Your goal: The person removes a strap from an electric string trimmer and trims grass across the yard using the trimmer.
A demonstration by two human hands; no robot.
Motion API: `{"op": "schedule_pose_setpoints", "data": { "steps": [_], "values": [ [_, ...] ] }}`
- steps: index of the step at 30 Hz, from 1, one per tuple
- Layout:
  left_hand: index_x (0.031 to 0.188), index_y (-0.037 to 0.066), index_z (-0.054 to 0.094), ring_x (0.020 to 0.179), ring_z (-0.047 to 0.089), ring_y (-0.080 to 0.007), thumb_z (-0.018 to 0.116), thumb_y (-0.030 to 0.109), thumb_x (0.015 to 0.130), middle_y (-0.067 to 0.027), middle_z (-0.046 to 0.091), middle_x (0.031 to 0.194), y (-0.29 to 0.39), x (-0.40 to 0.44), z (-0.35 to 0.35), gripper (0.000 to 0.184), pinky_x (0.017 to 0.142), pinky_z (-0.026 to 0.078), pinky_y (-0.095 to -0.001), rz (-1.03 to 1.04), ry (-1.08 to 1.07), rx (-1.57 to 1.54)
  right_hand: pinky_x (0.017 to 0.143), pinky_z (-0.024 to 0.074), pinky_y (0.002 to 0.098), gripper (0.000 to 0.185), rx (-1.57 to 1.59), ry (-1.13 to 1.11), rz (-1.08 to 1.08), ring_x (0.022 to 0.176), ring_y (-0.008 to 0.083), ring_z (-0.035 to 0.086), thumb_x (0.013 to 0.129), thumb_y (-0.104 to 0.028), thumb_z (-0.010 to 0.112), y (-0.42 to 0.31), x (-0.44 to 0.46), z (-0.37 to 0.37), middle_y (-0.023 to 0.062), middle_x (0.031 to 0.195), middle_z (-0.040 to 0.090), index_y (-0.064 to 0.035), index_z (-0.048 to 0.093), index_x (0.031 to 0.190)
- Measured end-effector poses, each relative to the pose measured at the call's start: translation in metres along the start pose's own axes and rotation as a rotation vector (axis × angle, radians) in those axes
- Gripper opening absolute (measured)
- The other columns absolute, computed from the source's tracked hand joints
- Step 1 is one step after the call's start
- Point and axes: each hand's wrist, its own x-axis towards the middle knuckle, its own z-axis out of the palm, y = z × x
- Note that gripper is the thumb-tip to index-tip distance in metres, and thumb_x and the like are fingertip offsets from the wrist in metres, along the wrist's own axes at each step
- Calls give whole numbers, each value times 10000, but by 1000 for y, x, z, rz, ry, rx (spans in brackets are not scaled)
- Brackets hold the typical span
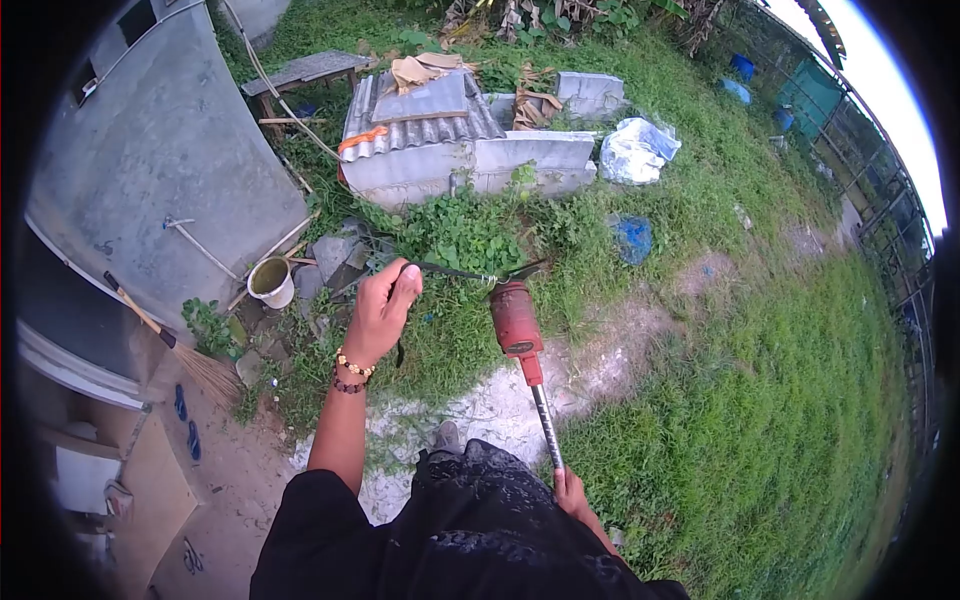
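My right hand [572,492] is wrapped around the striped shaft of a red-headed tool that looks like a grass trimmer [516,322]. Its red cylindrical head points away from me, with a dark flat piece at the far end. Raised to the left of that head, my left hand [382,312] is closed in a pinch on a thin black strap [445,271]. The strap runs taut toward the far end of the trimmer, where something pale is wound around it. A loose black end dangles below my left wrist. Beaded bracelets circle that wrist.
Grass [740,450] spreads to the right. Ahead stands a low concrete block structure [410,172] with corrugated sheeting. A white plastic bag [638,151] and blue netting [633,240] lie nearby. To the left are a bucket [270,284], a broom [190,355] and a wall [150,150].
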Motion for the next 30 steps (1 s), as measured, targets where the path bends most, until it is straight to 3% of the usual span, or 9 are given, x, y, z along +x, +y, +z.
{"op": "schedule_pose_setpoints", "data": {
  "steps": [1,7,12,13,18,21,27,28,30],
  "values": [
    [733,18,497,491,387,-115,459,304,965,-29,421,553,5,5,-7,371,477,309,-280,7,36,-37,535,389,427,491,-37,39,-43,547,325,508,974,-436,294,13,1,4,157,592,497,-8,492,839],
    [801,77,470,486,279,-13,434,305,985,56,334,609,18,22,-46,295,432,207,-181,-5,494,-653,542,394,435,500,-71,83,-18,557,336,521,973,-437,303,35,-1,1,165,595,506,-2,510,839],
    [812,89,469,466,292,-24,429,289,987,52,348,610,10,10,-90,269,414,212,-185,51,734,-650,548,394,453,492,-64,167,-17,568,368,524,976,-427,300,50,-5,1,171,592,515,-9,504,817],
    [826,81,487,466,303,-30,429,277,986,49,356,610,2,3,-93,260,423,224,-191,9,703,-646,600,410,491,466,-70,130,63,680,447,549,970,-400,322,51,-5,-1,247,672,548,5,509,834],
    [813,68,524,498,350,-24,437,300,983,51,400,614,-52,-52,-65,300,426,263,-181,-369,493,-374,562,390,470,491,-19,104,87,603,386,527,977,-410,307,58,-2,-2,193,634,530,4,504,805],
    [788,43,548,463,400,-43,421,279,985,26,444,585,-139,-115,-39,333,425,311,-204,-506,268,-128,537,384,440,477,-3,127,76,559,344,509,980,-397,319,70,2,6,164,606,516,2,502,794],
    [662,51,565,399,488,-149,455,193,887,-38,487,535,-313,-368,-32,288,342,364,-270,-1276,511,-180,454,337,358,463,160,180,78,469,169,426,987,-394,331,74,0,13,49,532,434,-22,469,748],
    [686,35,596,400,503,-170,476,197,865,-59,514,545,-350,-439,-36,269,356,405,-293,-1199,142,110,444,327,349,460,191,209,69,462,147,415,988,-394,331,71,-2,14,33,529,427,-30,460,737],
    [785,33,629,528,582,-203,527,172,845,-77,596,676,-346,-514,-28,183,461,482,-325,-1648,-1,-77,408,299,287,408,329,185,57,440,95,386,988,-397,335,75,-4,15,-23,524,384,-79,420,748]
  ]
}}
